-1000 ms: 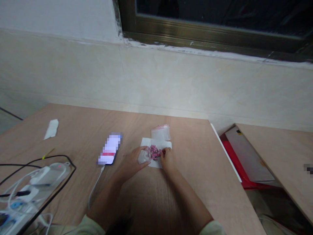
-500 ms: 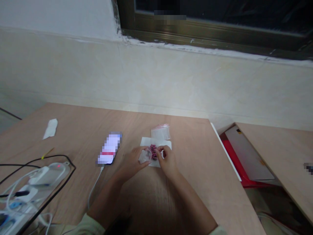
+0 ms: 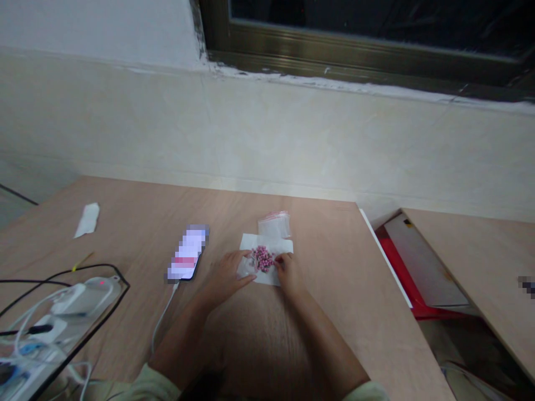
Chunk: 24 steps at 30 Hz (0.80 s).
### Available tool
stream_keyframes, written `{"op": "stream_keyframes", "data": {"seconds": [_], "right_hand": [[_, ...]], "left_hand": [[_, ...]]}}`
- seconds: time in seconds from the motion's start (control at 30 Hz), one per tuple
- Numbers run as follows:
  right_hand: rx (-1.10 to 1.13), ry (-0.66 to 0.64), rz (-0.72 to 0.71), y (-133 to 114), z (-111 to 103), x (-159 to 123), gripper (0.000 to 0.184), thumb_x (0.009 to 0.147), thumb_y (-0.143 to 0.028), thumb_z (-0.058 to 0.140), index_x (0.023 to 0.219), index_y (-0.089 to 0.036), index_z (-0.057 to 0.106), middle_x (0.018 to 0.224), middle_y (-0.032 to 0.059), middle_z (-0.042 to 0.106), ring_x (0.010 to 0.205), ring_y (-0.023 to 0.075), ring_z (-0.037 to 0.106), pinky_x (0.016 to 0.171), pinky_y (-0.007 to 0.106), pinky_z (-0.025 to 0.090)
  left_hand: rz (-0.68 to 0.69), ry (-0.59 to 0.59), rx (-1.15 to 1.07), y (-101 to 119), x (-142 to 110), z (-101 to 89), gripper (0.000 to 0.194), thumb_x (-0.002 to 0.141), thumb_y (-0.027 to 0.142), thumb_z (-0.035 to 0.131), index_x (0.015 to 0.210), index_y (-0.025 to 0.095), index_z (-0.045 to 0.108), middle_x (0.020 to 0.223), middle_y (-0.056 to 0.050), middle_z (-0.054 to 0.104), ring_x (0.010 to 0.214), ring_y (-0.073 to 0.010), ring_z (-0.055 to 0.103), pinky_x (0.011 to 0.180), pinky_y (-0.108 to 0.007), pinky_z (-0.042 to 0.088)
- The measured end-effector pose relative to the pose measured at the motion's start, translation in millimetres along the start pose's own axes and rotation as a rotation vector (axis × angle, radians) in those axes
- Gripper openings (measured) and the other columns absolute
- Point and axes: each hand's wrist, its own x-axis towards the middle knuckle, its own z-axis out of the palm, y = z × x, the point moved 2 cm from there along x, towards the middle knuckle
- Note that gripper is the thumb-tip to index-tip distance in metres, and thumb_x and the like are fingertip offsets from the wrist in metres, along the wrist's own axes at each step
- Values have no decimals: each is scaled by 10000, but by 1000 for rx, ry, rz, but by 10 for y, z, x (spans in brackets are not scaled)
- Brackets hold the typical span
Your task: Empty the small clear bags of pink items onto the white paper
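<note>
Pink beads [image 3: 262, 259], probably, between left hand [image 3: 225, 277], right hand [image 3: 288, 274], desk edge [image 3: 384, 257] beyond

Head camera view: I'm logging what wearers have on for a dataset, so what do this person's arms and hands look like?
Both the left hand and the right hand are bare, with no gloves, and no watch or bracelet shows. The forearms are bare too. Loose, pale green sleeves show at the bottom of the view, the left sleeve and the right sleeve.

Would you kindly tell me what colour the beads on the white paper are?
The beads are pink, as the head view shows.
</note>
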Motion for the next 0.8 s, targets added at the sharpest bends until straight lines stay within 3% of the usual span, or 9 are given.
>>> {"op": "stream_keyframes", "data": {"seconds": [0.17, 0.4, 0.57, 0.8], "right_hand": [[44, 32, -19, -78, -68, -29, 109, 710, -101, 510, 647, -165, 570, 711, 52, 567, 697, 167, 522, 660, 282, 410], [213, 3, -153, -378, -106, -56, 111, 774, -207, 485, 797, -175, 589, 781, 43, 595, 759, 167, 518, 675, 285, 411], [44, 50, -29, -135, 22, 73, 188, 748, -91, 435, 806, -144, 606, 834, 87, 568, 794, 181, 515, 730, 314, 406], [-14, -11, -67, 48, 91, 165, 145, 745, -91, 493, 754, -164, 618, 785, 59, 551, 754, 161, 516, 715, 279, 408]], "left_hand": [[8, -20, 16, 40, 22, -7, 435, 687, 291, 629, 1088, 194, 490, 1102, -73, 573, 1039, -238, 508, 907, -417, 395], [-6, -45, 75, 122, 80, 32, 437, 678, 285, 630, 1086, 193, 504, 1101, -85, 578, 1040, -254, 514, 900, -425, 391], [8, -26, 56, 100, 82, 44, 427, 684, 283, 631, 1080, 200, 498, 1081, -71, 586, 1025, -247, 520, 893, -419, 391], [-5, -11, 56, 82, 79, 8, 412, 695, 290, 620, 1075, 190, 497, 1081, -73, 579, 1026, -246, 510, 895, -417, 385]]}}
